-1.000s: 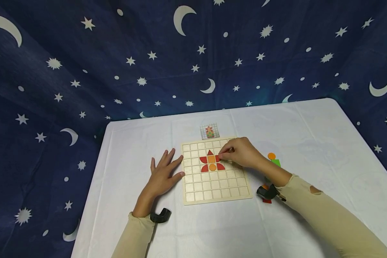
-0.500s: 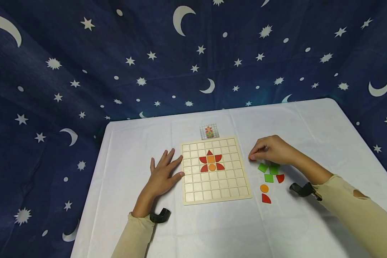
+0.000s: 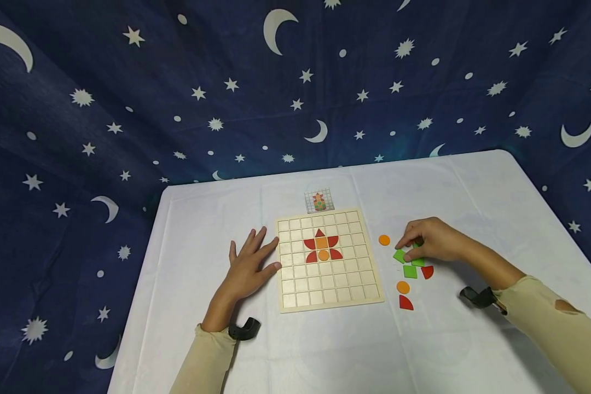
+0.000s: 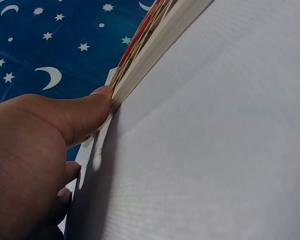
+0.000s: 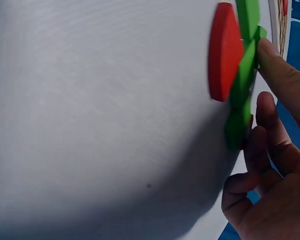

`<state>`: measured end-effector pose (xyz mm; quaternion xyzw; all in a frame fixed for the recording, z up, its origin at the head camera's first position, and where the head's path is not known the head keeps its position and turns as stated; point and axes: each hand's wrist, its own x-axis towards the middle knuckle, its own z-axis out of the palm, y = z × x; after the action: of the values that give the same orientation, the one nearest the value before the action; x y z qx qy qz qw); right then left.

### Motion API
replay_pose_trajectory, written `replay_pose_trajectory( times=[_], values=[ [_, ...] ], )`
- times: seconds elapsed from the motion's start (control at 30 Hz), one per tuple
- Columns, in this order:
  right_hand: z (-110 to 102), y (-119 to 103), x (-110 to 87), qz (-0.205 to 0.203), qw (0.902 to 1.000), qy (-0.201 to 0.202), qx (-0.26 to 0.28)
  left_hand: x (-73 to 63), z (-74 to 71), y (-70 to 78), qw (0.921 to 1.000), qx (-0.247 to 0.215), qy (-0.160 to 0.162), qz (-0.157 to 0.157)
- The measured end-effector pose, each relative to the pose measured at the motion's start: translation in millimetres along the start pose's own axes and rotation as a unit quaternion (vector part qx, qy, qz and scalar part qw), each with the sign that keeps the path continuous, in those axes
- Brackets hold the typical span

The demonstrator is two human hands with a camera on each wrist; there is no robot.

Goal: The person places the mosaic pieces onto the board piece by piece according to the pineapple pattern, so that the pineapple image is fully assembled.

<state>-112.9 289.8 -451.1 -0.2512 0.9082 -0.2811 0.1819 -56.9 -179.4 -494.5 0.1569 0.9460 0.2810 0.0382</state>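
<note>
A wooden grid board bears red pieces around an orange square tile and an orange round tile. My left hand lies spread on the cloth, thumb and index fingertip touching the board's left edge. To the right of the board, my right hand hovers over several green square tiles. In the right wrist view, its thumb touches a green tile, with the other fingers loosely bent and apart from it. The hand partly covers the tiles in the head view.
A small pattern card lies behind the board. Near the right hand are a loose orange disc, a second orange disc and two red quarter-circle pieces. White cloth covers the table; a starry curtain hangs behind.
My right hand has moved right from the board to the loose tiles, leaving an orange disc on the cloth, then on to the green squares. The left hand has stayed in place.
</note>
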Motion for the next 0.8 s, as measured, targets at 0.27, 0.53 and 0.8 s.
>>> replay_pose_trajectory(
  times=[0.27,0.53,0.8],
  values=[
    [4,2,-0.4,-0.016,0.9998,0.009,-0.006,0.8,1.2,0.0,1.0000,0.002,0.000,0.000],
    [1,-7,1.5,0.010,0.9999,-0.010,-0.009,0.2,0.5,0.0,1.0000,0.000,-0.002,-0.003],
    [2,-15,2.6,-0.002,0.9991,0.001,0.042,-0.3,-0.4,-0.5,0.9999,0.002,-0.013,-0.010]
  ],
)
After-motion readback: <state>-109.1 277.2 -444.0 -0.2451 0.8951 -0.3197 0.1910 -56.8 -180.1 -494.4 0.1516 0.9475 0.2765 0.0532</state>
